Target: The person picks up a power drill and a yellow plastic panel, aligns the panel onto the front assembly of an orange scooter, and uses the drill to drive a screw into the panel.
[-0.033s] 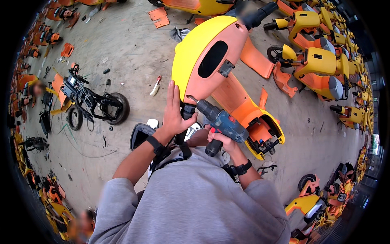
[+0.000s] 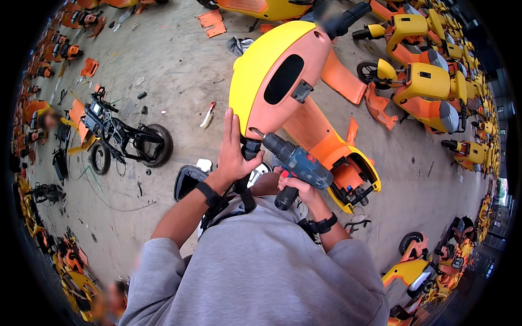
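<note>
My right hand [image 2: 300,187] is wrapped round the handle of a blue and black cordless drill [image 2: 304,167]. Its bit meets the near end of the scooter's handlebar cover [image 2: 291,106], at a recessed hole in the orange face. The cover is yellow on its left side, with a dark oval display window and a small black bracket in the orange part. Against the yellow edge lies my left hand [image 2: 234,155], fingers straight and together, thumb spread beside the black handlebar grip [image 2: 251,148]. Another black grip [image 2: 352,19] sticks out at the cover's far end.
The scooter's orange footboard and yellow rear body [image 2: 353,174] extend to the right. A stripped black scooter frame [image 2: 128,133] lies on the floor at left. Loose orange panels [image 2: 379,106] and rows of yellow scooters [image 2: 429,81] stand at right. A mirror [image 2: 188,182] is beside my left forearm.
</note>
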{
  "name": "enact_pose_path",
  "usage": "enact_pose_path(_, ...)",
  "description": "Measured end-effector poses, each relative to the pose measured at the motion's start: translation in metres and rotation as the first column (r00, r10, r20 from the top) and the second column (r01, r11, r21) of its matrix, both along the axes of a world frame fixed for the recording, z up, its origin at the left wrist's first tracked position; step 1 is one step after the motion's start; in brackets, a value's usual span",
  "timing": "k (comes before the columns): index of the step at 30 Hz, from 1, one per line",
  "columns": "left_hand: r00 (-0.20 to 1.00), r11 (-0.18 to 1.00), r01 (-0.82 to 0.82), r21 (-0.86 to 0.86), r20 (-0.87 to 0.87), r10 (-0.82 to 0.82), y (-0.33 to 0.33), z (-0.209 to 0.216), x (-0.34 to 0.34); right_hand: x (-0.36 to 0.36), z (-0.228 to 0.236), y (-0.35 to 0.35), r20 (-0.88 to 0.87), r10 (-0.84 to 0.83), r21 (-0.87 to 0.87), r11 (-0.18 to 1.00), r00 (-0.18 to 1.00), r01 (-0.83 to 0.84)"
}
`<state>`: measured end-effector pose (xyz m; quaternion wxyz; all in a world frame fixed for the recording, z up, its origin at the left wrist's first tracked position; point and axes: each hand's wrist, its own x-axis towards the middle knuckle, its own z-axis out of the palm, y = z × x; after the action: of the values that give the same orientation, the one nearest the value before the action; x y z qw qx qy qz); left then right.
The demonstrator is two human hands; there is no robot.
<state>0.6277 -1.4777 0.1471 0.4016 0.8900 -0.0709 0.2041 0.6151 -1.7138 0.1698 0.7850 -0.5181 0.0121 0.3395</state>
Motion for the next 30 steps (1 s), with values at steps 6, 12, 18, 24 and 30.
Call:
enact_pose_path(6,1.000,1.000,-0.014,0.001,-0.009,0.014,0.001,0.000,-0.001,0.007,-0.018,-0.005,-0.081,0.023,0.108,0.994,0.996,-0.014)
enact_pose_path(12,1.000,1.000,-0.002,0.000,0.005,0.002,0.000,0.000,0.001,0.000,-0.007,0.000,-0.044,-0.008,0.063,0.998,0.999,0.010)
enact_pose_path(18,1.000,0.999,-0.017,0.030,0.016,0.017,0.000,0.004,0.000,0.001,-0.002,-0.001,-0.050,-0.009,0.025,1.000,0.999,0.010)
enact_pose_path(24,1.000,1.000,-0.019,0.015,0.011,0.019,0.000,0.001,0.001,0.002,0.002,0.000,-0.075,-0.013,0.030,0.999,0.997,0.015)
enact_pose_path(30,1.000,0.999,-0.006,0.035,0.013,0.006,0.001,0.002,0.000,0.011,0.012,-0.005,-0.039,0.018,-0.031,0.999,0.999,-0.019)
